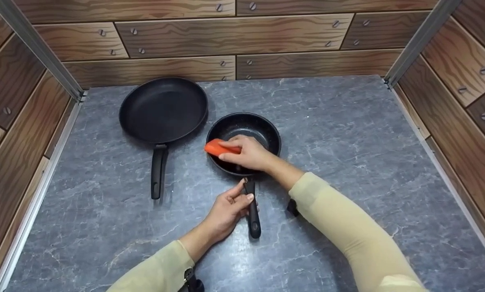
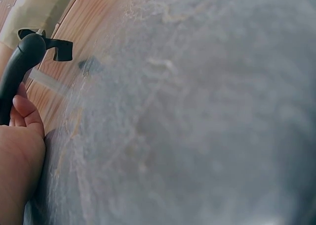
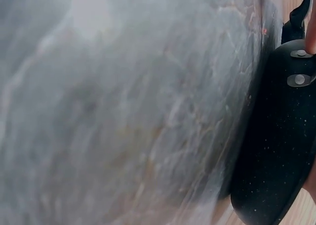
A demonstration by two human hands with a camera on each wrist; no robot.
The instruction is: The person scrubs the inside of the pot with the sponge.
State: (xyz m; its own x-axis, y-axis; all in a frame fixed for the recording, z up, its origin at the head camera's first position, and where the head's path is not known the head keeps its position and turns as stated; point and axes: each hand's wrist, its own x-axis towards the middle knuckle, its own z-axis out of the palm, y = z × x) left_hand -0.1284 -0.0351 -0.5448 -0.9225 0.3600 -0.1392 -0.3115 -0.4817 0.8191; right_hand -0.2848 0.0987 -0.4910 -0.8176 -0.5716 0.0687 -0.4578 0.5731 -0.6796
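Observation:
A small black speckled frying pan (image 1: 268, 127) sits near the middle of the table, its handle (image 1: 254, 225) toward the person. My left hand (image 1: 225, 213) grips that handle close to the pan, the thumb on top. In the left wrist view the handle's end (image 2: 27, 52) sticks out beyond the fingers. Over the pan's left side, my right hand (image 1: 250, 154) pinches an orange sponge (image 1: 217, 148) between thumb and fingers, at the inner wall near the rim. The right wrist view shows the pan's speckled side (image 3: 274, 146) and two rivets; the sponge is hidden there.
To the left lies a larger black frying pan (image 1: 165, 109), its handle (image 1: 158, 174) pointing toward the person, its rim close to the small pan. The grey marbled table (image 1: 348, 142) is walled by wood-patterned panels (image 1: 234, 36) at the back and both sides.

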